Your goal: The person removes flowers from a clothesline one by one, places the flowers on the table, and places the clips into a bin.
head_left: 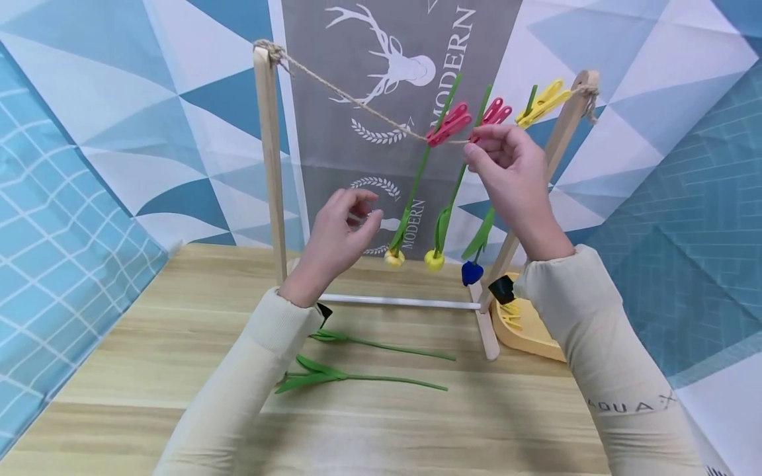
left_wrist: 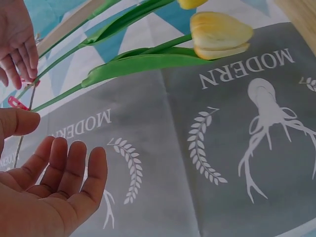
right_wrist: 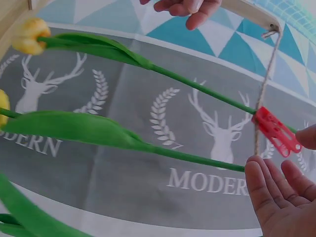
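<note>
Left hand (head_left: 340, 231) (centre), right hand (head_left: 516, 175) (upper right): fingers relaxed, unclenched. Right pink clip (head_left: 497, 111), upper right, partly blocked by right hand. Yellow tray (head_left: 532, 346), lower right, shown only in head view.

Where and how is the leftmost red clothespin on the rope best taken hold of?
Probably by pinching its two handle ends, coming from above: in the head view the leftmost red clothespin slants up and right, handles clear of the rope, its lower end at the green stem. The second red clothespin close by makes approaching from the right tighter.
</note>
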Motion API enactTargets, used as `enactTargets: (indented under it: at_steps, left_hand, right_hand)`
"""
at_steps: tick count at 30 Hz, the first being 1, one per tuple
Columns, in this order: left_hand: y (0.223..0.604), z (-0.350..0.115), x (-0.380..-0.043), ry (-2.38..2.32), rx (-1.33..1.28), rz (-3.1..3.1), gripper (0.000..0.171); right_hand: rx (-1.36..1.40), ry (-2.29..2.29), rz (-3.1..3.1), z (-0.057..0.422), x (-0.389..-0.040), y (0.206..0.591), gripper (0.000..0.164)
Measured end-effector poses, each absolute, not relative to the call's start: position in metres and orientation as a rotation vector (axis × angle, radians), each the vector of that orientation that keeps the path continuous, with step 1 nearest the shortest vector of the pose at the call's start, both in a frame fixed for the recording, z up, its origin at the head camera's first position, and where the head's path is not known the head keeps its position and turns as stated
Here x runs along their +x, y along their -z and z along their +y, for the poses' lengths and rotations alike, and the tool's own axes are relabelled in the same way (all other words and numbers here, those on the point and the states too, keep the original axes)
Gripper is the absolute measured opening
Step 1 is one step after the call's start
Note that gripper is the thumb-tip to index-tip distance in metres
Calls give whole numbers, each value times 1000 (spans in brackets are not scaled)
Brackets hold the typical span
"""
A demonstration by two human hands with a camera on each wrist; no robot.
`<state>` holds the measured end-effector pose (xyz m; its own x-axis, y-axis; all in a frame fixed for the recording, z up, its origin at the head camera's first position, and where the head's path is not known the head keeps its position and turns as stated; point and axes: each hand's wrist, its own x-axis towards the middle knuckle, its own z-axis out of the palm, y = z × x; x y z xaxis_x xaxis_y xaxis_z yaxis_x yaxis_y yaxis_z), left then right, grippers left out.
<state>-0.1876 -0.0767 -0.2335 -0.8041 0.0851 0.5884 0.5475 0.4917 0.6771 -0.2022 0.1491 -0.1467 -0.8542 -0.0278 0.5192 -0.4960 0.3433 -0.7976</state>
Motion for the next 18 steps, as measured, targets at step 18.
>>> enactTargets:
  at_steps: [18]
  left_hand:
    - [204, -53, -217, 1658, -488, -2173, 30]
  right_hand:
    - [388, -1296, -2459, 137, -195, 108, 52]
